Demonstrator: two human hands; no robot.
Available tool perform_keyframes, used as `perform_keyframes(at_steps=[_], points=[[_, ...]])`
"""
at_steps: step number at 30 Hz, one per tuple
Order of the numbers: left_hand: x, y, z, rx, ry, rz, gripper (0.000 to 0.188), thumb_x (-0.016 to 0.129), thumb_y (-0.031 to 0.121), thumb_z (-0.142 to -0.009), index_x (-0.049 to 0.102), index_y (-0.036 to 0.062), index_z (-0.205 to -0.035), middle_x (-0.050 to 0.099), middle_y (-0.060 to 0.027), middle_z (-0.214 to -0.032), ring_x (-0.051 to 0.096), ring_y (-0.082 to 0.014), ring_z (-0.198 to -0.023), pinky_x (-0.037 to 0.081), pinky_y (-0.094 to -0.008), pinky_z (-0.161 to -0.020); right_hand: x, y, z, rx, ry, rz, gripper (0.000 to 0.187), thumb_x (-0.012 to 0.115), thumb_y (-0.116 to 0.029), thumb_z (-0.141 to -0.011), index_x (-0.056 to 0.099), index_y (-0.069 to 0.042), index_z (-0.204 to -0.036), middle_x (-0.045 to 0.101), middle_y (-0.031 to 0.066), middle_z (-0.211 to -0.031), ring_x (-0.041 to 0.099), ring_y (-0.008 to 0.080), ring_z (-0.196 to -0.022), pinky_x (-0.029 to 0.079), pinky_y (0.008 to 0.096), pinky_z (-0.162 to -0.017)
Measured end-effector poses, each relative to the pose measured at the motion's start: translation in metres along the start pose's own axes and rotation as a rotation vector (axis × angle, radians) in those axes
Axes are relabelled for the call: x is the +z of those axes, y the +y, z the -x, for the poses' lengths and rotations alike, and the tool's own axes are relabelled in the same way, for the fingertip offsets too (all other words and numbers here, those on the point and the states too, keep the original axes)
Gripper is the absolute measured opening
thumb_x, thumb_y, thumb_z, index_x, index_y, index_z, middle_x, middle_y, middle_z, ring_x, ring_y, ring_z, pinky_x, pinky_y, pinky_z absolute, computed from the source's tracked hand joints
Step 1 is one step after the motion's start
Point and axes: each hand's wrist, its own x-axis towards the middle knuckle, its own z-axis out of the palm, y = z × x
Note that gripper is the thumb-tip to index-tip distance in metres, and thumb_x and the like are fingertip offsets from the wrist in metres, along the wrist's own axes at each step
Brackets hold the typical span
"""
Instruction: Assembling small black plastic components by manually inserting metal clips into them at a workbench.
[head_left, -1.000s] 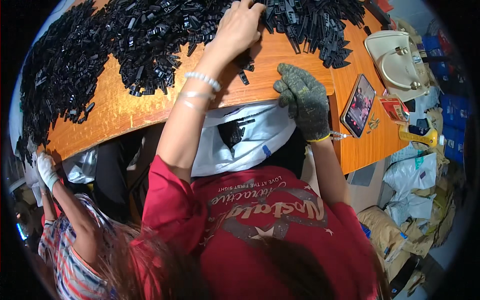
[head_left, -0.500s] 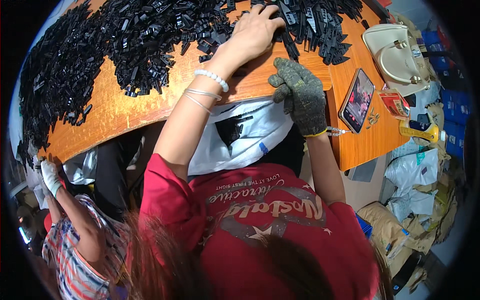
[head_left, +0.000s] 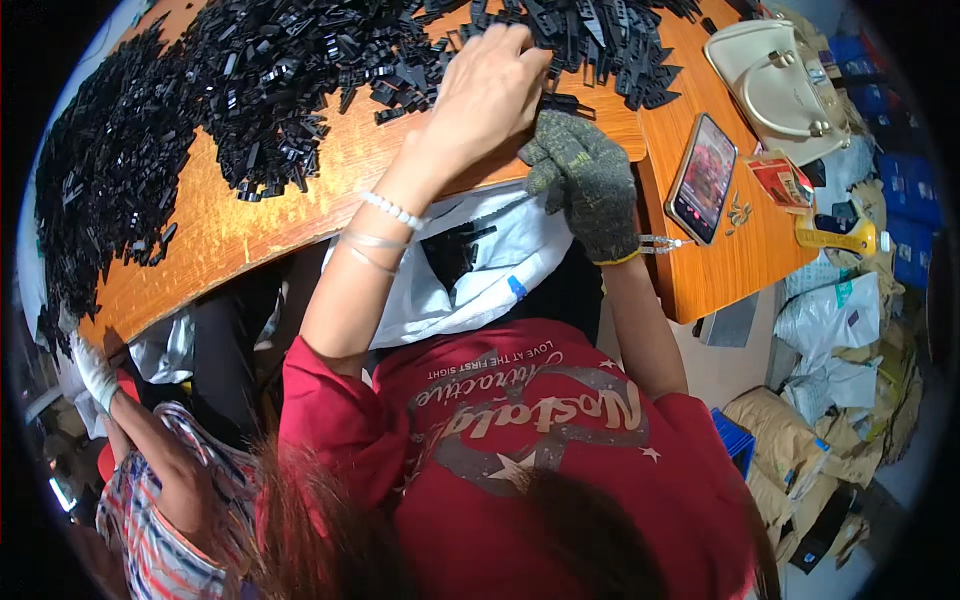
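Observation:
My bare left hand [head_left: 492, 92], with beads and bangles at the wrist, is back-up over the wooden table at the near side of a pile of long, pointed black plastic pieces [head_left: 625, 55]. Its fingers curl under, and their tips are hidden. A few black pieces [head_left: 566, 103] lie between it and my right hand [head_left: 590, 190], which wears a dark grey knitted glove. That hand is at the table edge with its fingers bent together; whatever they hold does not show. Below, an opened white bag [head_left: 400, 305] rests on my lap with black pieces inside.
A large heap of small black pieces [head_left: 270, 80] covers the table's left and far side. On the right stand a phone [head_left: 703, 180], a red packet [head_left: 780, 182], a cream handbag [head_left: 760, 75] and a yellow bottle [head_left: 840, 235]. At the lower left, a co-worker's white-gloved hand [head_left: 95, 370] touches the table edge.
My left hand has drawn back from the pile toward the near edge, its fingers more curled. A few black pieces now lie close to my gloved right hand. The view has shifted slightly.

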Motion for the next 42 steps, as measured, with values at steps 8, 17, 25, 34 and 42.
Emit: perform_keyframes(at_steps=[8, 17, 25, 34, 42], points=[[-0.004, -0.001, 0.004, -0.033, -0.177, 0.079, 0.021, 0.072, 0.016, -0.08, 0.064, -0.0022, -0.088, 0.06, -0.0136, -0.088, 0.06, -0.0308, -0.086, 0.05, -0.0386, -0.075, 0.007, 0.015, -0.003, -0.098, 0.035, 0.439, 0.031, 0.07, -0.012, -0.07, 0.07, -0.003, -0.099, 0.068, 0.0123, -0.105, 0.065, 0.0279, -0.1, 0.052, 0.0383, -0.087], [-0.02, -0.008, 0.012, -0.553, -0.055, 0.615, 0.026, 0.078, 0.021, -0.077, 0.066, -0.0007, -0.087, 0.063, -0.0089, -0.066, 0.061, -0.0143, -0.062, 0.048, -0.0286, -0.058, -0.001, 0.003, -0.006, 0.463, -0.038, -0.604, 0.038, 0.062, -0.018, -0.088, 0.058, 0.002, -0.12, 0.071, 0.0109, -0.097, 0.07, 0.0165, -0.075, 0.056, 0.0263, -0.062], [-0.037, 0.038, 0.062, -0.747, -0.132, 1.073, 0.016, 0.063, 0.001, -0.086, 0.064, 0.0012, -0.102, 0.06, -0.0012, -0.065, 0.053, -0.0052, -0.055, 0.042, -0.0216, -0.052, -0.008, -0.02, -0.006, 0.275, -0.118, -0.39, 0.029, 0.058, -0.017, -0.091, 0.064, 0.002, -0.112, 0.067, 0.0089, -0.099, 0.064, 0.0101, -0.067, 0.05, 0.0214, -0.054], [-0.032, 0.032, 0.103, -0.743, 0.324, 0.566, 0.006, 0.061, 0.003, -0.086, 0.062, -0.0019, -0.09, 0.064, -0.0089, -0.075, 0.057, -0.0118, -0.057, 0.045, -0.0263, -0.054, -0.008, -0.016, -0.003, 0.021, -0.114, 0.242, 0.02, 0.062, -0.008, -0.087, 0.071, -0.003, -0.104, 0.068, 0.0113, -0.109, 0.065, 0.0096, -0.073, 0.052, 0.0214, -0.058], [-0.042, 0.018, 0.083, -0.504, 0.064, 0.216, 0.013, 0.067, 0.011, -0.082, 0.063, 0.0004, -0.088, 0.057, -0.0152, -0.087, 0.061, -0.0349, -0.07, 0.049, -0.0425, -0.062, -0.009, -0.011, -0.004, -0.018, -0.166, 0.359, 0.026, 0.064, -0.009, -0.085, 0.069, -0.009, -0.111, 0.068, 0.0074, -0.11, 0.062, 0.0098, -0.062, 0.051, 0.0217, -0.055]])
